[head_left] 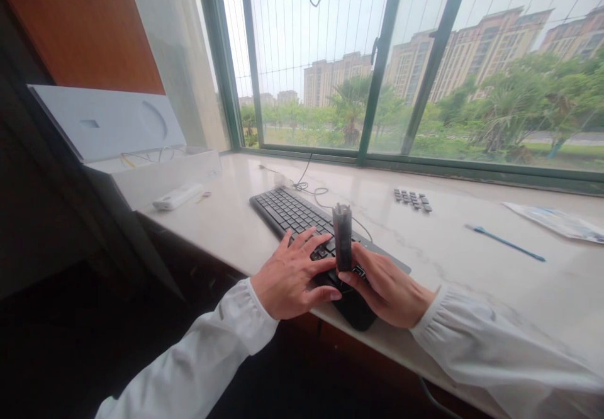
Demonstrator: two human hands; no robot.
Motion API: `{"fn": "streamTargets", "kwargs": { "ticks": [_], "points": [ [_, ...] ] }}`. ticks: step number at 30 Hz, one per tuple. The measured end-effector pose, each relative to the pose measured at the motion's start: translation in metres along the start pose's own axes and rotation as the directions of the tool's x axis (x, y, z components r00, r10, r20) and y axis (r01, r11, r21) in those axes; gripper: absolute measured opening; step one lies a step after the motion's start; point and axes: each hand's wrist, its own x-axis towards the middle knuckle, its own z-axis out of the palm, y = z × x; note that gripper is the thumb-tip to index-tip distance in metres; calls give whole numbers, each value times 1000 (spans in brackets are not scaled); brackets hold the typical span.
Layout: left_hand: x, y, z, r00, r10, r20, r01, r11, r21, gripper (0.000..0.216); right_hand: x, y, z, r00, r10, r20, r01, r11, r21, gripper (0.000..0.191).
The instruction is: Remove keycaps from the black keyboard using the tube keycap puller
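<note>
**Keycap puller at work on a black keyboard**

Item: black keyboard [302,221], lying aslant on the marble counter [472,262], its near end over the edge. Left hand [292,277] rests flat on the near keys, fingers spread, gripping nothing. Right hand [387,287] has its fingers closed round a dark keycap puller [343,236], held upright on the near keys. Loose keycaps [413,199] lie well apart. Judgement: keep the puller vertical, brace the board, and lift straight.
</note>
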Motion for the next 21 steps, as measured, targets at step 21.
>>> {"fn": "streamTargets", "kwargs": {
  "ticks": [21],
  "points": [
    [1,1,-1,999,-32,19,32,999,-5,62,-2,2,3,1000,-11,-22,10,999,-32,8]
  ]
}}
